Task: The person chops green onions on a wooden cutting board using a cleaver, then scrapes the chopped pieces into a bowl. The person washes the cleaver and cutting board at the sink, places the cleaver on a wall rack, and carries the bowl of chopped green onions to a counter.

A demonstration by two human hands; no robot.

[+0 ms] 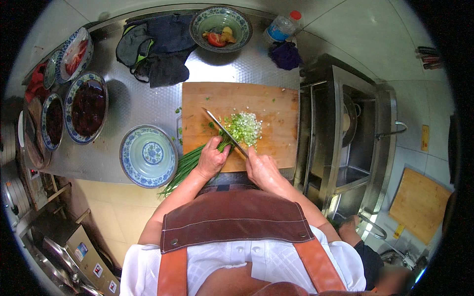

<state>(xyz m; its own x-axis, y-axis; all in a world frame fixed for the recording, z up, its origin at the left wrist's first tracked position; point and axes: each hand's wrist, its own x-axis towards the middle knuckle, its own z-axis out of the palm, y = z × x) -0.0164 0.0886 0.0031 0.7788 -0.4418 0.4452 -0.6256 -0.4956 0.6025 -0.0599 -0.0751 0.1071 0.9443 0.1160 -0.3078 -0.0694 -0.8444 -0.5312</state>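
Observation:
My left hand (213, 157) grips a bunch of green onions (189, 162) on the wooden cutting board (276, 100). Their long green leaves trail past the board's left edge toward the counter's front. In my right hand (263, 168) is a kitchen knife (226, 132), its blade slanting up and left across the onions just beyond my left fingers. Chopped green onion (244, 127), white and pale green, lies heaped right of the blade. To the left of the onion leaves stands a blue-and-white bowl (129, 157) with nothing in it.
Bowls of dark red food (88, 107) stand at the left. At the back are dark cloth (166, 40), a bowl with cut tomato (221, 31) and a plastic bottle (281, 27). A steel sink (351, 170) adjoins on the right; another person (364, 251) is at lower right.

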